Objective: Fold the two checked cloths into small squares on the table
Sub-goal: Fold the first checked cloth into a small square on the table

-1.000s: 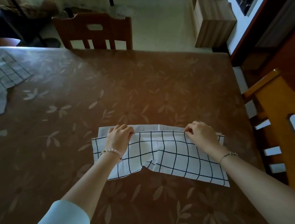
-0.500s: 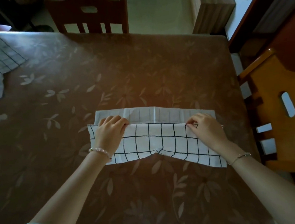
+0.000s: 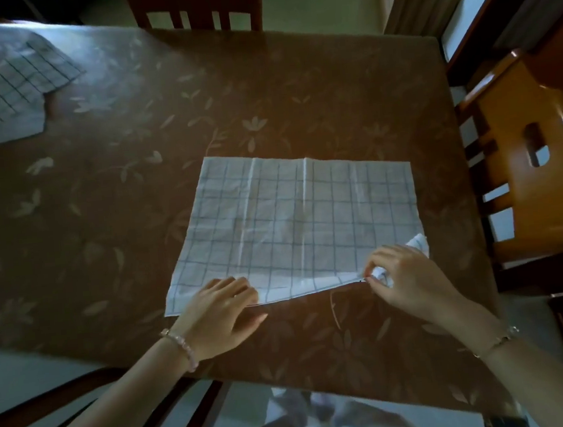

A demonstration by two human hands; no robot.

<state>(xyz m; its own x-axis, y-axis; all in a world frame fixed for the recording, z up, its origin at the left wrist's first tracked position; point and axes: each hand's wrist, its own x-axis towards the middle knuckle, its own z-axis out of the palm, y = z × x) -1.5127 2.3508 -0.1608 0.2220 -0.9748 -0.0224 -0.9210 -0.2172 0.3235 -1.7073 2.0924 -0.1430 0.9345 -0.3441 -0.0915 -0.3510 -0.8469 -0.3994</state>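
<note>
altogether two checked cloths (image 3: 294,219) (image 3: 14,97), two hands (image 3: 219,315) (image 3: 411,278)

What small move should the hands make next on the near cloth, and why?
Probably lift the near edge and carry it to the far edge, halving the near cloth: it lies spread open, the left hand rests on that edge, and the right hand pinches its crumpled near-right corner.

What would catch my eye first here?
A white checked cloth lies spread on the brown flowered table. The left hand rests on its near edge, and the right hand pinches its near right corner. A second checked cloth lies at far left.
</note>
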